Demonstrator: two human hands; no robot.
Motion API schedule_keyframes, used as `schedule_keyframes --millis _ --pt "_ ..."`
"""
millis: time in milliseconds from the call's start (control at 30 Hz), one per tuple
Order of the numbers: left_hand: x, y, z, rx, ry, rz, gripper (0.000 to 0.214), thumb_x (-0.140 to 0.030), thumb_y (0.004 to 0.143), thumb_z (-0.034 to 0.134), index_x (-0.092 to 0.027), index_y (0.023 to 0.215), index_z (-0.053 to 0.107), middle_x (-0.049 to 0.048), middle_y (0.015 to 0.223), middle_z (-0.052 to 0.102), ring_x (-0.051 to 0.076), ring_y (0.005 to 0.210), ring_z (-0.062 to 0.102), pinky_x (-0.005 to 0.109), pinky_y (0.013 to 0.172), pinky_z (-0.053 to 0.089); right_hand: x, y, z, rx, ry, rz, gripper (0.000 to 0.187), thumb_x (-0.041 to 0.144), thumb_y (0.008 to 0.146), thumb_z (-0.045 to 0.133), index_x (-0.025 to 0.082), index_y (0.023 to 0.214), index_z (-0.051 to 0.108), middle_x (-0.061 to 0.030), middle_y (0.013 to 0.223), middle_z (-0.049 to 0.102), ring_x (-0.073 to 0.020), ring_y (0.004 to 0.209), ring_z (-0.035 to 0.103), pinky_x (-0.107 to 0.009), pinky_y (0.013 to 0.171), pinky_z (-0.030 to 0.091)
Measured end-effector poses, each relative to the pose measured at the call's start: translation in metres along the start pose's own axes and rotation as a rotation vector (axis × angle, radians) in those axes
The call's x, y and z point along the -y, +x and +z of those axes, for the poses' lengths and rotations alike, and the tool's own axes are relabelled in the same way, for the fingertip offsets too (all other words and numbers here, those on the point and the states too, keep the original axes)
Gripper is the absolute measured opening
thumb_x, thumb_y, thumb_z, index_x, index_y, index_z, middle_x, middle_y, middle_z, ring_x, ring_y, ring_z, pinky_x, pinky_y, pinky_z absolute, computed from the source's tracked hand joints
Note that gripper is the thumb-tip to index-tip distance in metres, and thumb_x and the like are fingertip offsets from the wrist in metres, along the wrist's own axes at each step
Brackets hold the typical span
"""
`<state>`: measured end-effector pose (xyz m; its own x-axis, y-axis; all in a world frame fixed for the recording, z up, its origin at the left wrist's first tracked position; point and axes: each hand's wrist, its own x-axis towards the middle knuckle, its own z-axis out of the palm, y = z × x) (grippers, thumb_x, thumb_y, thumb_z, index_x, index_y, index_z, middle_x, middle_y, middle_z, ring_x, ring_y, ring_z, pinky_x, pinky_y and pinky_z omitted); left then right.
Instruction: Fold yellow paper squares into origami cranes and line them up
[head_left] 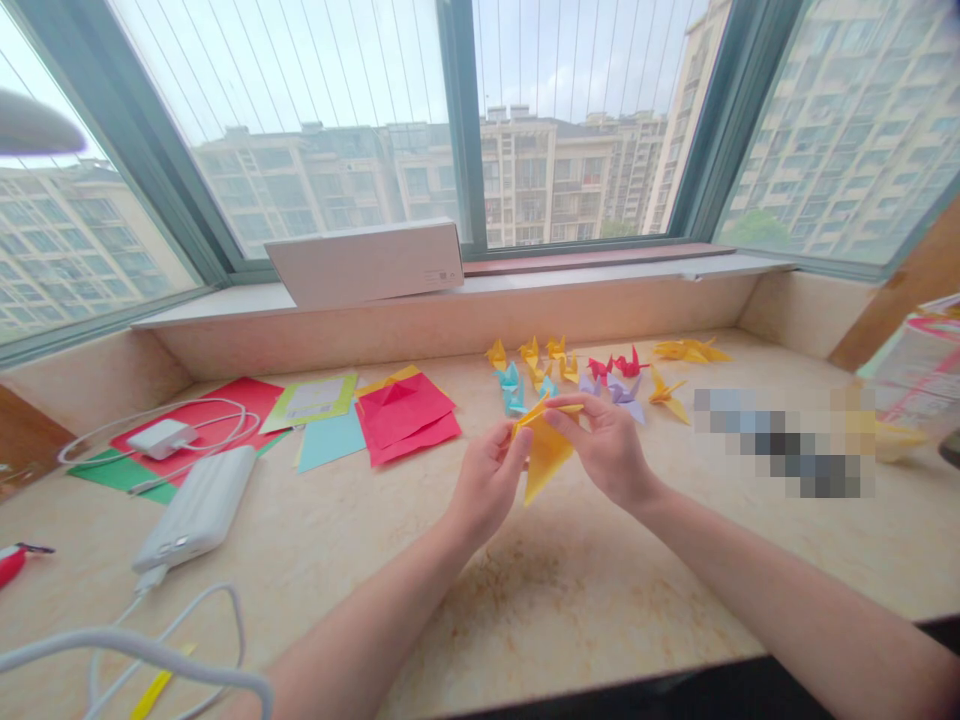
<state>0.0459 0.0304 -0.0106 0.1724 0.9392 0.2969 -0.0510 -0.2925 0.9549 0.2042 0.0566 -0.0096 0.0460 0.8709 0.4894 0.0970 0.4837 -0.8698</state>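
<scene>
Above the stone counter, both hands hold a partly folded yellow origami paper (551, 455). My left hand (491, 475) pinches its left side, thumb on top. On the right, my right hand (611, 450) grips the upper right edge between thumb and fingers. One pointed flap of the paper hangs down between the hands. Just behind them stand several finished paper cranes: yellow cranes (530, 352), blue cranes (511, 385), red cranes (630, 362) and purple cranes (626, 395). A larger yellow crane (666, 395) rests close to my right hand.
Red paper sheets (409, 420) and a light blue sheet (330, 440) lie to the left. A white power bank (199, 505), a charger (162, 438) and loose cables (150, 645) occupy the left side. A long white box (367, 262) leans by the window. Something pixelated (784, 440) lies right.
</scene>
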Motion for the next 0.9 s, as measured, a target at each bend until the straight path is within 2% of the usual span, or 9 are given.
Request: schedule_keyframes --millis 267,433,500,600,700,900 --pt "-0.007 -0.002 0.001 -0.027 0.013 0.051 0.03 -0.04 0.092 0.056 -0.016 0.089 0.072 0.0044 0.085 0.073 0.02 0.077 0.068 0.029 0.071 0.056 0.001 -0.001 0.004 -0.011 0.098 0.081 0.027 0.044 0.075 0.075 0.02 0.086 0.072 -0.0055 0.081 0.072 -0.0195 0.072 0.066 -0.031 0.064 0.055" --pt "-0.01 -0.002 -0.001 0.032 0.004 -0.012 0.031 -0.042 0.09 0.058 -0.014 0.085 0.072 0.0051 0.078 0.073 0.019 0.071 0.067 0.029 0.069 0.055 0.001 -0.002 0.001 -0.021 -0.042 -0.01 0.02 0.037 0.078 0.074 0.021 0.09 0.072 -0.0051 0.087 0.072 -0.0206 0.082 0.065 -0.034 0.075 0.054" --pt "-0.009 -0.002 -0.001 0.03 0.017 -0.031 0.029 -0.04 0.089 0.06 -0.014 0.081 0.071 0.005 0.075 0.072 0.018 0.069 0.067 0.028 0.067 0.054 0.001 -0.001 0.0 -0.014 -0.091 -0.032 0.024 0.035 0.077 0.075 0.022 0.097 0.07 -0.0047 0.089 0.072 -0.0209 0.082 0.065 -0.035 0.076 0.053" --pt "-0.003 0.0 0.0 -0.012 -0.034 -0.042 0.024 -0.038 0.089 0.061 -0.015 0.092 0.067 0.0051 0.079 0.073 0.018 0.07 0.068 0.026 0.064 0.053 0.0 0.0 -0.001 -0.023 -0.085 -0.04 0.029 0.037 0.077 0.075 0.022 0.102 0.069 -0.0053 0.092 0.072 -0.0208 0.083 0.064 -0.035 0.076 0.051" --pt "0.003 0.001 0.001 -0.032 -0.103 -0.047 0.028 -0.038 0.09 0.06 -0.015 0.106 0.06 0.0068 0.085 0.074 0.018 0.073 0.07 0.027 0.065 0.054 -0.001 0.001 0.0 -0.022 -0.011 -0.015 0.025 0.039 0.08 0.072 0.019 0.094 0.069 -0.0064 0.09 0.073 -0.02 0.081 0.066 -0.033 0.075 0.05" --pt "0.008 0.001 0.001 -0.021 -0.089 -0.031 0.027 -0.039 0.089 0.06 -0.015 0.102 0.062 0.0096 0.092 0.075 0.02 0.081 0.071 0.028 0.071 0.055 -0.002 0.002 0.0 -0.034 0.069 0.041 0.026 0.043 0.081 0.071 0.019 0.091 0.071 -0.0062 0.086 0.074 -0.0192 0.079 0.066 -0.032 0.074 0.05"
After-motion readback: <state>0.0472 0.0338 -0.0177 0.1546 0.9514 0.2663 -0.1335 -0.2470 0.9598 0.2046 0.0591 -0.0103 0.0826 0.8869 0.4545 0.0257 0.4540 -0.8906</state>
